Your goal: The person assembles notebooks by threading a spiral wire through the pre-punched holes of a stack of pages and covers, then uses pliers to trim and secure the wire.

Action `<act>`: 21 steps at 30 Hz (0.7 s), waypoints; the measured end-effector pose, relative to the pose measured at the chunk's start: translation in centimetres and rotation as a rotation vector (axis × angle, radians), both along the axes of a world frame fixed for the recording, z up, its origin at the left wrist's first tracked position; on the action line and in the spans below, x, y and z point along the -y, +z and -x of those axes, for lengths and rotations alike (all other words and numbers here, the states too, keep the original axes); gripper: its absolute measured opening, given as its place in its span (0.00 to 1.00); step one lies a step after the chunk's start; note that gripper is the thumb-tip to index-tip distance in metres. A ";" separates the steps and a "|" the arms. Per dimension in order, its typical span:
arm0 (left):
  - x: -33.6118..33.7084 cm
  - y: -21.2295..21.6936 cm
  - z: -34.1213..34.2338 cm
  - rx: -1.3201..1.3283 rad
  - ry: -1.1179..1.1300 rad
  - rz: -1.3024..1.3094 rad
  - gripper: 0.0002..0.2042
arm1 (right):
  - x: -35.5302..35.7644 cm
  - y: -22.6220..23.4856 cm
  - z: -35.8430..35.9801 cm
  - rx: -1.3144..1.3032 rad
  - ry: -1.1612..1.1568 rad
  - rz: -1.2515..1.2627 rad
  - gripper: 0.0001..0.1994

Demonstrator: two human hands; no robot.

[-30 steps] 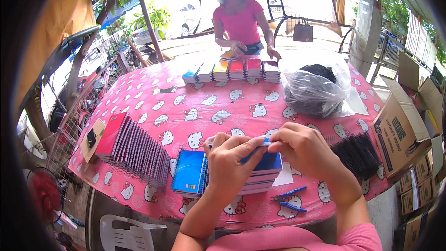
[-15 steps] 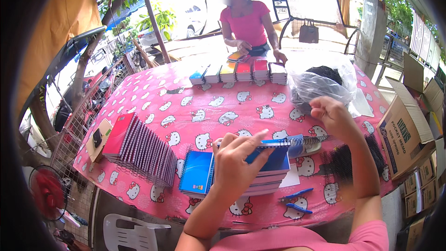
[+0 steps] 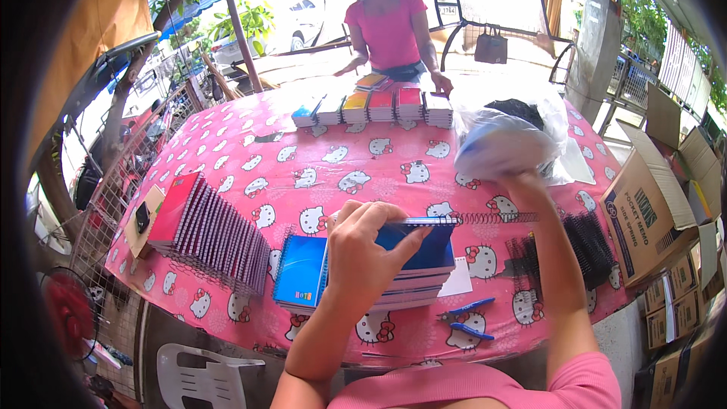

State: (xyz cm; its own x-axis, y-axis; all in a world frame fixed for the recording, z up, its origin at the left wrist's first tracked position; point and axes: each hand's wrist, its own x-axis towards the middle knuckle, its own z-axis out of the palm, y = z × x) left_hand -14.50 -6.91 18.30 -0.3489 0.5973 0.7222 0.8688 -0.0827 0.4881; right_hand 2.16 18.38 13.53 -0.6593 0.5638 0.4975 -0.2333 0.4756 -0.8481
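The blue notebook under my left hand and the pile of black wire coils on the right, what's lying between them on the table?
In the head view, a white slip of paper and bare pink tablecloth lie between the blue notebook and the black coils.

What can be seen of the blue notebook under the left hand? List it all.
The notebook has a glossy blue cover and a wire spiral along its far edge, which sticks out to the right. It lies flat on top of a stack of notebooks on the pink table. The left hand presses on its left part, fingers curled over the spiral edge.
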 end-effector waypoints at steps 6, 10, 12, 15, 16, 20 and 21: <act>-0.2 -0.4 0.4 -0.024 -0.009 -0.006 0.15 | 3.7 7.4 1.5 0.463 0.100 -0.508 0.15; -0.5 -1.0 1.0 0.115 -0.056 0.026 0.22 | 1.4 5.3 2.8 0.323 0.232 -0.434 0.20; 0.1 -0.3 0.9 0.228 -0.073 0.122 0.27 | 2.6 5.8 4.8 0.685 -0.123 -0.785 0.19; 0.3 0.4 1.0 0.166 -0.052 0.020 0.31 | 3.1 6.9 4.4 0.227 0.240 -0.402 0.18; 0.3 -0.1 1.2 0.108 -0.034 -0.009 0.32 | 3.9 6.7 4.9 0.298 0.195 -0.478 0.19; 1.5 -2.5 2.8 0.288 -0.089 -0.204 0.27 | 4.1 6.9 7.2 0.200 0.179 -0.392 0.19; 2.2 -3.1 2.4 0.510 -0.154 -0.265 0.25 | 4.6 7.2 7.5 0.214 0.200 -0.435 0.19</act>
State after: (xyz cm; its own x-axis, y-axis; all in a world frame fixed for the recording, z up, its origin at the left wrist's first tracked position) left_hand -16.86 -9.13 15.24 -0.6145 0.4910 0.6175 0.4980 -0.3656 0.7864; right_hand -5.30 13.78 20.77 -0.8457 0.1877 0.4995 -0.1986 0.7581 -0.6211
